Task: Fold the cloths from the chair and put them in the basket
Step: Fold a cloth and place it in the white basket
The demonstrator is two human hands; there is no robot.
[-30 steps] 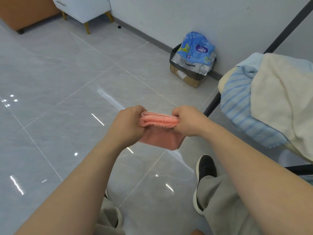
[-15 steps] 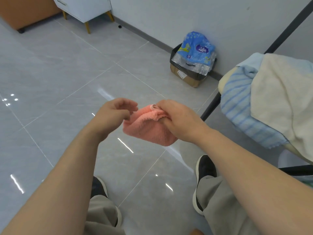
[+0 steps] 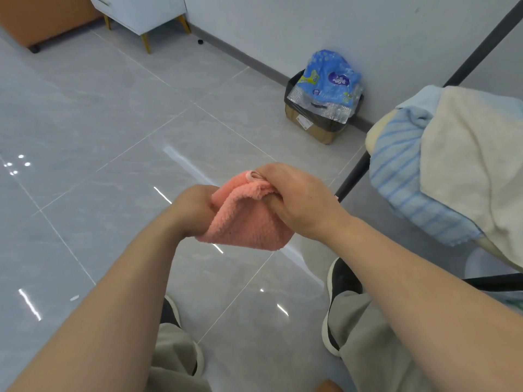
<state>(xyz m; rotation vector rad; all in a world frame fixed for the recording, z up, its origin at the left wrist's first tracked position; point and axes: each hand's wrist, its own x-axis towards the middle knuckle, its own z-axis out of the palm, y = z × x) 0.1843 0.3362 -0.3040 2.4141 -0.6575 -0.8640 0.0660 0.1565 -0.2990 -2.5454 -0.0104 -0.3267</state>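
A small pink fluffy cloth (image 3: 249,219), folded into a compact wad, hangs in the air between my hands at the middle of the view. My left hand (image 3: 192,210) is closed on its lower left edge. My right hand (image 3: 294,199) grips its upper right edge, with a small loop tag showing by the thumb. At the right, a blue striped cloth (image 3: 402,179) and a cream cloth (image 3: 475,171) lie draped over the chair (image 3: 353,176), of which only a black frame bar shows. No basket can be made out.
Glossy grey tile floor lies below. A cardboard box with a black liner and a blue plastic pack (image 3: 325,91) stands against the wall. A white cabinet on gold legs (image 3: 144,12) is at top left. My two shoes (image 3: 339,281) are on the floor.
My left hand, which had let go of the cloth half a second ago, has closed on its lower left side again. The cloth is now bunched more between both hands.
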